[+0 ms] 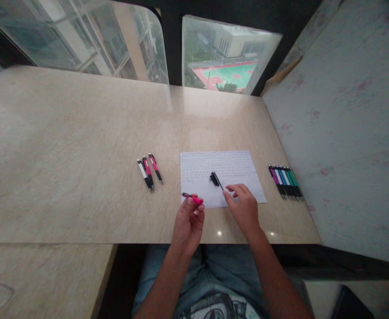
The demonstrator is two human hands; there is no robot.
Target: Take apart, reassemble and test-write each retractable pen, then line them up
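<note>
My left hand (pixel 188 221) is closed around a pink pen barrel (pixel 196 200) with a black top, held just above the lower left of the sheet. The barrel's open end points right, with no writing tip showing. My right hand (pixel 244 208) is over the right part of the lined, handwritten paper (pixel 192 166). Its thumb and forefinger pinch the lower end of a thin black pen refill (pixel 218 180). Beside the refill, several small black pen parts (pixel 213 179) lie on the paper; their exact shapes are hard to make out.
Three pens (pixel 147 172), one white and two pink, lie left of the paper on the stone-look counter (pixel 81 155). Several purple, white, blue and green pens (pixel 284 181) lie in a row by the right wall (pixel 343 133). Windows (pixel 230 53) border the far edge.
</note>
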